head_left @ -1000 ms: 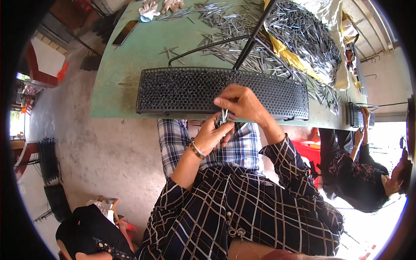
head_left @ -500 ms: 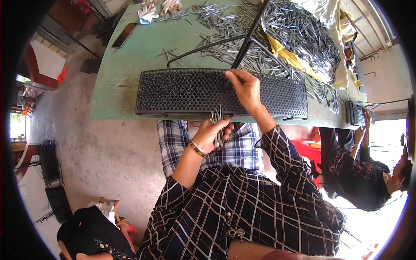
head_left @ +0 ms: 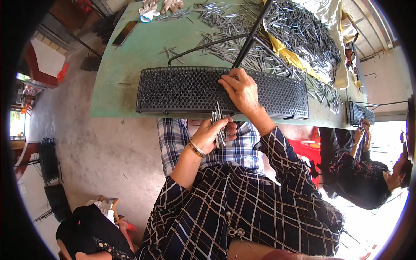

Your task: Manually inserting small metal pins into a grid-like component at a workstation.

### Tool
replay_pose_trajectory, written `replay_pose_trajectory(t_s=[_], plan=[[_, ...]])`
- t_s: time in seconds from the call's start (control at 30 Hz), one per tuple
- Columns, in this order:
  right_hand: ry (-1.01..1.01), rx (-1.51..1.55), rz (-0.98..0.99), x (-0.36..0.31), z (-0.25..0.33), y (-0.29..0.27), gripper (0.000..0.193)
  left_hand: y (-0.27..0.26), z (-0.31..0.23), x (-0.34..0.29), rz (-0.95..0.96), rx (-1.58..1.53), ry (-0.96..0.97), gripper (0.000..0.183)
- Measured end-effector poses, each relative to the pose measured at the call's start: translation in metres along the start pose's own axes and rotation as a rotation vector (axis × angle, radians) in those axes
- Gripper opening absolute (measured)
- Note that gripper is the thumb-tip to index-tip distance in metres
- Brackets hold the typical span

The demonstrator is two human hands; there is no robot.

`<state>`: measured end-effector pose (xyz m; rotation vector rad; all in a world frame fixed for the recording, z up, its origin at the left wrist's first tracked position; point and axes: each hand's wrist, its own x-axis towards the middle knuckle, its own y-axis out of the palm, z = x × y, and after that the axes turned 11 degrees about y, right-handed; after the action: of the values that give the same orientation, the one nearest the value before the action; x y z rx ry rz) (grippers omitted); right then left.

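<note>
A long black rack (head_left: 173,90) with a perforated top lies along the near edge of the green table (head_left: 113,93). Its left and middle holes look filled with small shiny pieces; toward the right they look bare. My right hand (head_left: 245,93) rests over the rack's middle, fingers bent and pinched at the holes; whatever is between the fingertips is hidden. Below the rack's front edge, my left hand (head_left: 207,135) is closed around a bundle of thin metal rods (head_left: 218,123), their ends sticking up past the thumb.
Loose metal rods (head_left: 229,26) are strewn behind the rack, beside a large heap in an opened sack (head_left: 299,34). A black metal frame (head_left: 247,43) rises behind the rack. A phone (head_left: 125,33) and work gloves (head_left: 149,10) lie far left. A co-worker (head_left: 357,173) sits at right.
My right hand has shifted slightly down and left over the rack, its fingers more curled. My left hand keeps its rods, which have shifted a little.
</note>
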<state>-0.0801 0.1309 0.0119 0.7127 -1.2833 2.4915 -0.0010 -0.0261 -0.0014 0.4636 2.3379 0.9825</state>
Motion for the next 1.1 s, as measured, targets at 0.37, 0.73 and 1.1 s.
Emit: replay_pose_trajectory(t_s=[0.37, 0.73, 1.1], plan=[[-0.038, 0.013, 0.053, -0.001, 0.002, -0.003, 0.016, -0.001, -0.002, -0.001, -0.023, 0.107, -0.026, 0.019], [0.266, 0.319, 0.183, -0.004, 0.015, -0.022, 0.017, 0.009, -0.008, -0.004, -0.006, 0.167, 0.088, 0.018], [0.722, 0.626, 0.339, 0.000, 0.006, -0.035, 0.029, 0.003, -0.002, 0.001, -0.033, 0.192, 0.065, 0.022]])
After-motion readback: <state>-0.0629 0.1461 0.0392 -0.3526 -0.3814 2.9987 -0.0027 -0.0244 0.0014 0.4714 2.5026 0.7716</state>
